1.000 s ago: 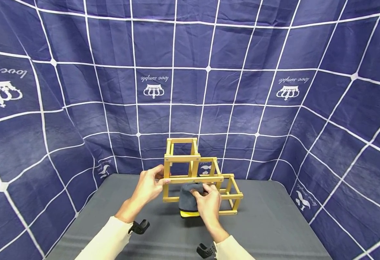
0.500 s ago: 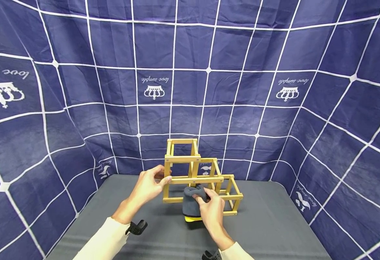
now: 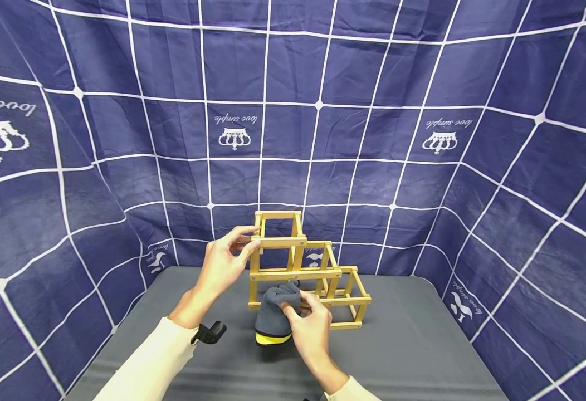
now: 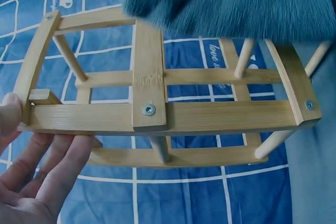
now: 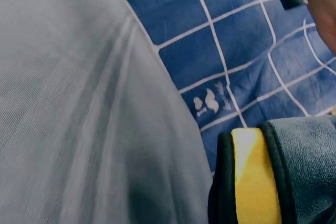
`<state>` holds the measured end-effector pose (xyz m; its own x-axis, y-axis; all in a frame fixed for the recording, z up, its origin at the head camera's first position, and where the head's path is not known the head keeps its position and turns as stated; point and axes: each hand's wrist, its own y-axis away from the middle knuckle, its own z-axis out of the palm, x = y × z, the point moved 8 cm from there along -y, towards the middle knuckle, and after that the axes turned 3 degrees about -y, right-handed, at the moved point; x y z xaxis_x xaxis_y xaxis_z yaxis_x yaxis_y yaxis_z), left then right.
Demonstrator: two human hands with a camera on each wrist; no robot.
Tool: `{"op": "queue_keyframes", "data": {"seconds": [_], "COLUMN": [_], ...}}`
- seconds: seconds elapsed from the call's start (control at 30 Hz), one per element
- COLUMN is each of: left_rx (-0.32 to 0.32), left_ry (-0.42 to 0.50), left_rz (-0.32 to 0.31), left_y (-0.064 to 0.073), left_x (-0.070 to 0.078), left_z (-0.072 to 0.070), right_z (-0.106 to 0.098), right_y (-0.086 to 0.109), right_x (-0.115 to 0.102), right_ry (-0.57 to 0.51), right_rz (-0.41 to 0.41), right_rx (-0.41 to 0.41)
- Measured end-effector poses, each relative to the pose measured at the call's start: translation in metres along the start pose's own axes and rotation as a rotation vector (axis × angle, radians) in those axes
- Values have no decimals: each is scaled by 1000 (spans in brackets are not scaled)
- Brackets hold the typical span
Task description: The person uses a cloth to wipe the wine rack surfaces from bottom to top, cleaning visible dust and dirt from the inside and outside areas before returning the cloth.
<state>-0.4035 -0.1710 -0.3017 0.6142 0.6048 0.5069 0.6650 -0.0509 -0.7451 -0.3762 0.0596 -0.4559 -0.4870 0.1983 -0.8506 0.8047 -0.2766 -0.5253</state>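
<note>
A stepped wooden rack (image 3: pixel 295 275), with pale bars and round dowels, stands on the grey surface. My left hand (image 3: pixel 220 267) grips its top tier at the left corner; in the left wrist view the thumb is at the near side and the fingers (image 4: pixel 68 163) reach under the bar. My right hand (image 3: pixel 310 328) pinches a folded grey plush cloth (image 3: pixel 275 314) between thumb and fingers, in front of the rack's lower left. The cloth's yellow underside and dark edging (image 5: pixel 257 177) show in the right wrist view, where the right hand is hidden.
Grey fabric (image 3: pixel 398 345) covers the work surface. A blue sheet with white grid lines (image 3: pixel 353 133) hangs behind and along both sides. The rack steps down toward the right. A dark wrist strap mount (image 3: pixel 210 332) sits on the left forearm.
My left hand has moved up the rack's left post, from the middle bar to the top tier. The right hand and cloth swung slightly right, then left and out from the rack.
</note>
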Motion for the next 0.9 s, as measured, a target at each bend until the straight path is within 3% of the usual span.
{"op": "queue_keyframes", "data": {"seconds": [0.1,0.2,0.4,0.53,0.77,0.9], "left_rx": [6,-3,-49,-61,-72,-98], "left_ry": [-29,-38,-24,-22,-12,12], "left_rz": [14,5,21,29,32,10], "left_y": [-1,-1,-3,-4,-5,-5], "left_x": [1,0,1,0,-1,-1], "left_z": [0,1,4,4,6,7], "right_z": [18,33,58,72,81,74], "right_y": [1,0,-2,-6,-9,-7], "right_x": [1,-2,-8,-8,-8,-9], "right_ry": [-17,-6,44,138,460,424], "right_rz": [60,71,8,-44,-143,-181], "right_rx": [-1,5,7,-34,-183,-206]}}
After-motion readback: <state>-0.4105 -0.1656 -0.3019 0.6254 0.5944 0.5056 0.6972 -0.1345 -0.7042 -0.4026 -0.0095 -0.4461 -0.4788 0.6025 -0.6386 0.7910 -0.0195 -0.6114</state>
